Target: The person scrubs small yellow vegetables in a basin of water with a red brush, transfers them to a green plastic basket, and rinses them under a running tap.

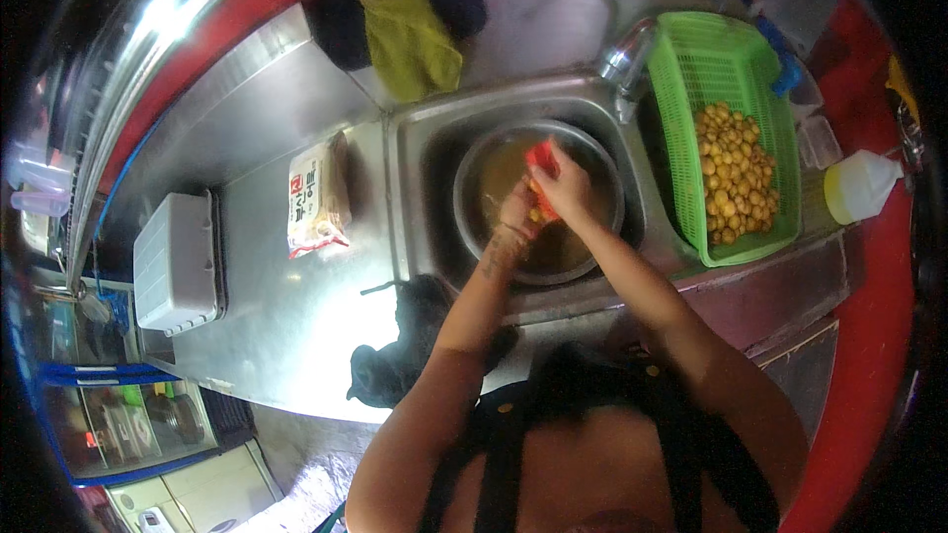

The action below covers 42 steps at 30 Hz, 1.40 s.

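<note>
Both hands meet over a round metal basin [464, 185] of murky brown water, set in a stainless steel sink [422, 237]. My right hand [569, 185] grips a red scrubbing cloth or pad [543, 155], whose exact kind is blurred. Against it, my left hand [516, 209] is curled around a small yellowish thing [535, 215], possibly a potato; fingers partly cover it. To the right of the basin stands a green plastic basket [674, 141] with many small potatoes [733, 178] heaped inside. The chrome faucet [628, 63] rises behind the basin.
A printed plastic food package [318, 196] and a grey plastic tub [174, 263] sit on the steel counter at left. Black cloth [407, 340] lies at the counter's front edge. A yellow-green towel [407, 29] hangs behind. At right stands a squeeze bottle [859, 186].
</note>
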### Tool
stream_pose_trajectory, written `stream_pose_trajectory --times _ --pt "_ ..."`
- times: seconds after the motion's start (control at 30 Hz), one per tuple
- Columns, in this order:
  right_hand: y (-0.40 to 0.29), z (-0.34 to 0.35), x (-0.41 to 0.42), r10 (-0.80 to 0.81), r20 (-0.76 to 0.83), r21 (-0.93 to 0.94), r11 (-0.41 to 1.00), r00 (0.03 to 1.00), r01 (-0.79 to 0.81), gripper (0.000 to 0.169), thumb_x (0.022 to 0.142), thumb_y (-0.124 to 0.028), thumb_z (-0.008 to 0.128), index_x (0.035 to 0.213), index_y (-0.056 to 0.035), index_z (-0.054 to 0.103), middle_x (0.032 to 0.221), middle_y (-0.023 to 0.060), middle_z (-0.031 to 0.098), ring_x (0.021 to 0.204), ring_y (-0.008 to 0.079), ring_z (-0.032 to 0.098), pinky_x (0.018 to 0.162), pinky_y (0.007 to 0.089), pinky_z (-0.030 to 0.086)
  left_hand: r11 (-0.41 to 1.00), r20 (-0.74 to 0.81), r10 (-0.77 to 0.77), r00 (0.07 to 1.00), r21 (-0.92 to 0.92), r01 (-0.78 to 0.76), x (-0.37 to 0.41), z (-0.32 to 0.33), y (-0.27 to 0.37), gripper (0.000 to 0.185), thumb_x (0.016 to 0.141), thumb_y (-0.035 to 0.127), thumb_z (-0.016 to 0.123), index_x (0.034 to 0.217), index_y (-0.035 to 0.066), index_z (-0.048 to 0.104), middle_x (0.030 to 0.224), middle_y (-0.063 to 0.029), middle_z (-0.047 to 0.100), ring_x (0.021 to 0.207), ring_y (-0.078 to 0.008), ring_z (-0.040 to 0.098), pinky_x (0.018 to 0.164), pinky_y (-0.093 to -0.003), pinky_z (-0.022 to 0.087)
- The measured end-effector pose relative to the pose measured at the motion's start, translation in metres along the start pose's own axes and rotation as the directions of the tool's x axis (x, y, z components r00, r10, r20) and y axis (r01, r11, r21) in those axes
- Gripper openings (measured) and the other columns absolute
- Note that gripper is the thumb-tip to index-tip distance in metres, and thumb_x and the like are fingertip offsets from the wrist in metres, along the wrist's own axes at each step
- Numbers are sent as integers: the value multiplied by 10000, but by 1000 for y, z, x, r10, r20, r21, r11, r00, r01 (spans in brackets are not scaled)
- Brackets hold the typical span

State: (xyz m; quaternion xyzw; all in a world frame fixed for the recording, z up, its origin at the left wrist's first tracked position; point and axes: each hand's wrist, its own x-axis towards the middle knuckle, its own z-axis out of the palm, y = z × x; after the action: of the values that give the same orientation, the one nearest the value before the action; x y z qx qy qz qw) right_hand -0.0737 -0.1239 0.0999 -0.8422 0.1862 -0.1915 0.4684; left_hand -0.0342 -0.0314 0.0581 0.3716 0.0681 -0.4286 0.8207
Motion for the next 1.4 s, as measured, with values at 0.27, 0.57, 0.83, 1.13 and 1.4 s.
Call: stream_pose_trajectory --times 0.27,0.57,0.83,1.13,1.4 --pt "-22 -5 -30 28 256 87 995 966 -52 617 760 -260 609 1291 -89 345 986 151 600 880 264 597 743 325 460 990 -35 125 992 67 -122 12 -44 -5 336 916 307 317 1090 78 491 1004 -79 572 887 -227 568 760 -357 485" --pt "-12 -4 -42 -202 260 265 955 944 131 637 761 -220 618 1301 -59 320 1159 162 514 1039 218 524 870 309 406 962 67 25 997 -271 -6 11 -50 11 333 895 324 371 1088 88 503 989 -76 581 891 -226 569 788 -374 469" --pt "-8 -30 9 81 -110 535 845 991 -10 553 749 -115 628 1244 -22 397 1149 115 499 1008 164 497 875 288 387 891 219 -78 973 -422 167 -5 -9 -2 320 885 280 334 1015 57 523 1076 -140 546 984 -305 530 853 -495 421" --pt "10 -44 2 -210 57 18 978 976 209 228 685 -119 652 912 -132 631 900 91 518 842 228 514 736 296 418 861 338 28 941 -486 149 -11 4 12 342 870 346 375 1086 124 520 1187 -79 499 1080 -285 470 913 -492 360" --pt "-26 -39 -6 -198 234 -425 860 952 283 285 673 -343 660 825 -102 656 927 135 519 912 276 529 733 369 434 946 402 -72 913 -264 191 -23 14 14 586 826 577 334 1208 139 411 1214 -93 455 1095 -279 459 886 -457 380"
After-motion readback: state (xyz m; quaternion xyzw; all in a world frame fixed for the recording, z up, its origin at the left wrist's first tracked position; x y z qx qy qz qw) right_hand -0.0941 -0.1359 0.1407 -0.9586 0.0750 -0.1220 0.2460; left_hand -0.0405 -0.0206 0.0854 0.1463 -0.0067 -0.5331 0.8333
